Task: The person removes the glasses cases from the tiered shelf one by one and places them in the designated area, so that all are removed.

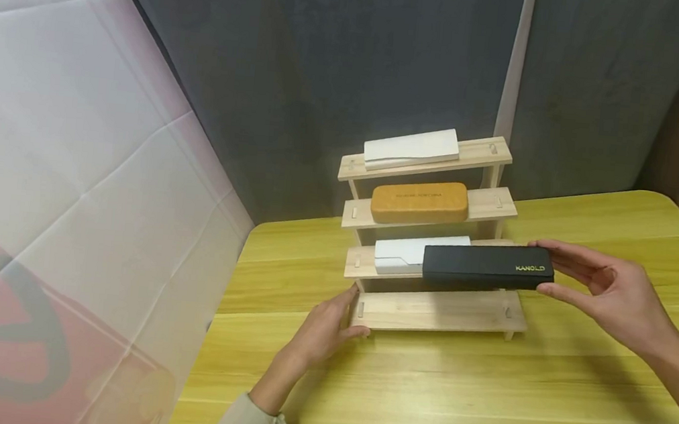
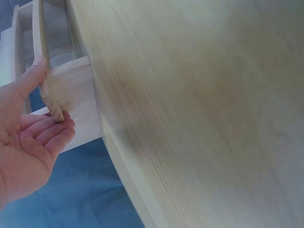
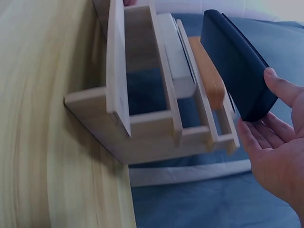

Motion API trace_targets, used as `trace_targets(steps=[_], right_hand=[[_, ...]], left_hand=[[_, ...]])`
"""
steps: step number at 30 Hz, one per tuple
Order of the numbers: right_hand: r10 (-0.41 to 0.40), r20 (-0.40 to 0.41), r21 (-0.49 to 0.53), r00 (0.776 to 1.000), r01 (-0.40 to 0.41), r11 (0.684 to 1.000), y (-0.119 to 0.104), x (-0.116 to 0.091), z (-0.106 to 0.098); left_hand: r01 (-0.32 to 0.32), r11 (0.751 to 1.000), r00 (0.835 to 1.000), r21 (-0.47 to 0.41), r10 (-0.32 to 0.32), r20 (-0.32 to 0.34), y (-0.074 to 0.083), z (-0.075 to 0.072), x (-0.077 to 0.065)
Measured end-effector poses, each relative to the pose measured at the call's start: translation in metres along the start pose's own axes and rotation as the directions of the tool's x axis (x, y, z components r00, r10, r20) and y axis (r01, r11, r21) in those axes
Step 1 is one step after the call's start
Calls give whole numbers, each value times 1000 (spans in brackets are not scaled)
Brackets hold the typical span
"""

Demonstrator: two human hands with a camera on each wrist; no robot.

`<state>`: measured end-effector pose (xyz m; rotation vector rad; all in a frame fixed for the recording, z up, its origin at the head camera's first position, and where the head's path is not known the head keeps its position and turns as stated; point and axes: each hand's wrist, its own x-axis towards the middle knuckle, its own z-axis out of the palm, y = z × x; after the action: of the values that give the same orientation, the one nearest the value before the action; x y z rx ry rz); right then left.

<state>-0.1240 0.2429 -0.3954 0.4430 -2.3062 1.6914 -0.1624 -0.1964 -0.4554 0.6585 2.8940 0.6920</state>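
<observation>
My right hand [image 1: 620, 294] holds a long black glasses case [image 1: 480, 263] by its right end, thumb on the near side and fingers at the far side and beneath. Gold letters mark the case's front. From the head it overlaps a white glasses case [image 1: 396, 252] on the second tier up. My left hand [image 1: 323, 328] grips the left end of the lowest board of a stepped wooden rack [image 1: 440, 312]. Its thumb and fingers pinch the board's end [image 2: 54, 107] in the left wrist view. Nothing lies on that lowest board.
An orange-brown glasses case [image 1: 419, 202] lies on the third tier and a white flap case [image 1: 412, 148] on the top one. The rack stands on a yellow wood-grain table [image 1: 408, 393]. A grey curtain [image 1: 302, 87] hangs behind, a pale printed sheet [image 1: 78, 149] at left.
</observation>
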Motion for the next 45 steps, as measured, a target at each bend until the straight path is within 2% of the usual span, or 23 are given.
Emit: trace_targets(steps=[9, 18, 30, 39, 45], right_hand=[[49, -124, -26, 991, -53, 998, 9, 3, -22], [36, -215, -15, 976, -40, 999, 20, 7, -39], [16, -309, 137, 951, 28, 990, 30, 15, -52], [8, -345, 351, 939, 121, 929, 42, 24, -60], [16, -355, 372, 935, 126, 920, 47, 30, -64]], left_hand=[[-5, 1000, 1000, -1, 5, -8, -1, 0, 0], [-11, 1000, 1000, -13, 11, -14, -1, 0, -1], [-24, 1000, 999, -18, 24, -26, -2, 1, -1], [-29, 1000, 999, 2, 29, -21, -2, 0, 0], [-21, 1000, 1000, -2, 21, -20, -1, 0, 0]])
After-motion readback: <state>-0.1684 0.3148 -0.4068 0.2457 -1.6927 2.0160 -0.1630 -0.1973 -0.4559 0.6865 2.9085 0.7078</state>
